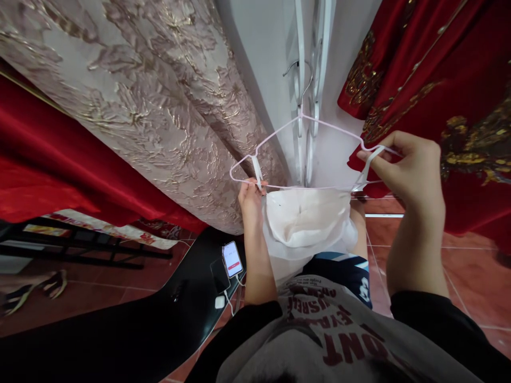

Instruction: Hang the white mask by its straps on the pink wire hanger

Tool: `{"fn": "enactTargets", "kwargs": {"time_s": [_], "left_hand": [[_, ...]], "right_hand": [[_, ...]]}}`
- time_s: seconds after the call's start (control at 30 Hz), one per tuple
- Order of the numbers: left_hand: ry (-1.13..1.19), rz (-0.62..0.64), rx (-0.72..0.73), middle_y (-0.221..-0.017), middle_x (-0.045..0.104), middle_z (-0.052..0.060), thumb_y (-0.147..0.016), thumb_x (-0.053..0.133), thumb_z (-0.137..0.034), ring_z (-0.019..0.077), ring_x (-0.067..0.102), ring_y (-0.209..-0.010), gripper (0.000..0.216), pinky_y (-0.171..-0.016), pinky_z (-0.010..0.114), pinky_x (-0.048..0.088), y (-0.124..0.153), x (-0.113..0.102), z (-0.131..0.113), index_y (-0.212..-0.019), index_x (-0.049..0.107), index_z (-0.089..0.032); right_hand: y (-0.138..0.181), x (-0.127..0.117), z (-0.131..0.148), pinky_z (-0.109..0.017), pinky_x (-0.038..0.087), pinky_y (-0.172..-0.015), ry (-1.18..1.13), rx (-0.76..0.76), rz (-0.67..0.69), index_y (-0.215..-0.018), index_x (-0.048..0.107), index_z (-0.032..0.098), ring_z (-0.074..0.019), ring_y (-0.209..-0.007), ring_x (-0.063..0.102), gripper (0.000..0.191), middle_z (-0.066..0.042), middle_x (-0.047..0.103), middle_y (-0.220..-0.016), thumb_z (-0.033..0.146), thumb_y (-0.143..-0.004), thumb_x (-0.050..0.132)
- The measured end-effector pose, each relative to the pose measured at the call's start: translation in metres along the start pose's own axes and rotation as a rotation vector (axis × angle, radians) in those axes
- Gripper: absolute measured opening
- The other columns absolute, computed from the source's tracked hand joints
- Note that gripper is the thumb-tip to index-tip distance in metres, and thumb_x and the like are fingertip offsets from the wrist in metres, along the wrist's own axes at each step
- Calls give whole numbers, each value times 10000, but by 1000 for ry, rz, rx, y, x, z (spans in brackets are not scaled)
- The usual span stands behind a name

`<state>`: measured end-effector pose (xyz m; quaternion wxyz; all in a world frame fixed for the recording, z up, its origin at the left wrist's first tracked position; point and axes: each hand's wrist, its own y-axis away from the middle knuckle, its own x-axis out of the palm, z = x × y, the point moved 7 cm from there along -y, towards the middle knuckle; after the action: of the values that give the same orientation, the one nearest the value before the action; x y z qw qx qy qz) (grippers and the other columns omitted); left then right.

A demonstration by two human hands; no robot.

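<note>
A thin pale pink wire hanger (279, 133) hangs by its metal hook (300, 80) from a white frame on the wall. A white garment (307, 215) with narrow straps hangs from it. My left hand (250, 199) is closed on the left strap (257, 173) just under the hanger's left end. My right hand (407, 165) pinches the right strap (369, 162) at the hanger's right end.
A beige brocade cloth (151, 101) hangs at the left over red fabric (48, 170). Red garments with gold embroidery (439, 80) hang at the right. A lit phone (232, 259) on a cable lies on a black surface (120, 330). The floor has red tiles (419, 250).
</note>
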<state>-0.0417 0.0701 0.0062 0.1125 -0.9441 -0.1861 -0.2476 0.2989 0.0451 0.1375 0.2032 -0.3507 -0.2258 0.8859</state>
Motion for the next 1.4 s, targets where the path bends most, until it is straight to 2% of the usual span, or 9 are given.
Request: {"fn": "enactTargets", "kwargs": {"time_s": [0.33,0.53,0.6,0.77,0.9,1.03,1.13,1.27,1.4], "left_hand": [[12,18,22,-735,732,22,-913,797,-353,100,519,-578,261,-653,226,447,2,1,1,-814,611,-199],[-13,34,-6,-772,750,34,-934,787,-365,109,537,-593,272,-670,232,460,5,1,4,-831,592,-206],[-3,42,-10,-781,748,31,-941,789,-378,109,542,-600,279,-680,232,468,5,0,3,-839,591,-209],[-5,94,-32,-888,794,60,-900,839,-468,121,614,-639,335,-715,254,517,9,1,5,-879,623,-213],[-167,128,-6,-1079,822,99,-908,817,-525,181,741,-855,348,-836,299,564,24,-5,3,-1030,742,-207],[-406,275,29,-927,806,88,-955,778,-490,219,732,-925,298,-857,306,552,38,-1,-13,-963,819,-195],[-274,314,55,-818,764,75,-940,800,-455,205,711,-817,259,-756,291,540,34,8,-38,-898,814,-200],[-22,87,273,-1086,799,83,-948,753,-263,209,740,-983,113,-667,251,508,10,1,-75,-1040,813,-236],[-185,-253,532,-1374,753,83,-928,681,-99,196,699,-1234,283,-775,212,517,4,-33,-80,-1157,799,-217]], "right_hand": [[-6,10,8,-324,420,-713,20,-26,90,-827,687,213,-156,-688,566,228,-7,679,-735,404,-793,807],[12,13,37,-577,476,-1138,-16,-381,-91,-1140,724,284,-336,-1344,618,361,-101,713,-1353,244,-785,665],[24,26,46,-567,491,-1151,-143,-468,-52,-1096,735,304,-306,-1304,661,271,-73,737,-1304,261,-866,600],[47,110,41,-490,555,-983,-214,-430,507,-1196,746,269,-294,-1082,757,269,-73,811,-1186,345,-986,595],[56,134,22,-510,480,-1006,-121,-429,444,-1241,735,248,-316,-1051,739,284,-87,821,-1139,334,-986,646],[60,130,13,-491,444,-992,-98,-420,326,-1198,746,275,-299,-993,713,231,-63,817,-1064,335,-1012,623],[61,126,14,-471,435,-981,-104,-422,292,-1126,754,279,-269,-926,697,185,-44,809,-997,331,-1031,604],[62,123,15,-451,435,-963,-116,-430,265,-1085,760,287,-245,-867,676,196,-29,784,-919,351,-1057,577],[65,124,13,-457,437,-966,-108,-431,273,-1111,765,297,-247,-857,663,211,-30,771,-893,346,-1058,567]]}}
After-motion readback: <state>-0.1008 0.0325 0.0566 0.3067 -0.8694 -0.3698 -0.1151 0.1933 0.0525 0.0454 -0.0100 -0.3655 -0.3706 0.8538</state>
